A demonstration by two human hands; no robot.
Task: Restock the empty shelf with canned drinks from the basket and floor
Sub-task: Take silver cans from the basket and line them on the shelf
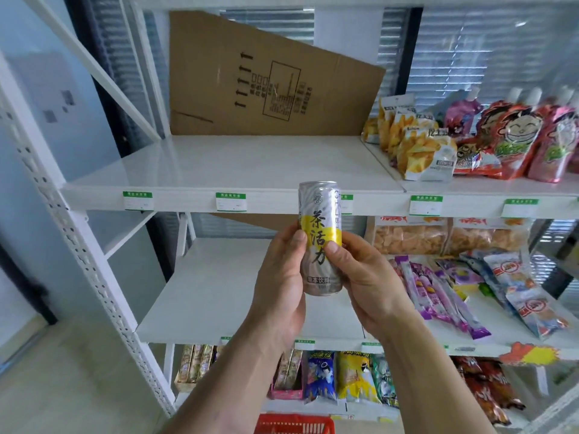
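We hold one tall can [319, 239] upright between both hands: the left hand [280, 277] wraps its side, thumb across the label, while the right hand [360, 277] pinches the other side, likely turning the label outward. It hovers before the bare upper shelf [219, 164] (cardboard [260, 79] leans behind). The red basket [293, 424] sits below us.

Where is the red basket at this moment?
In the head view, the red basket is at the bottom edge, below the left hand and the lowest snack shelf.
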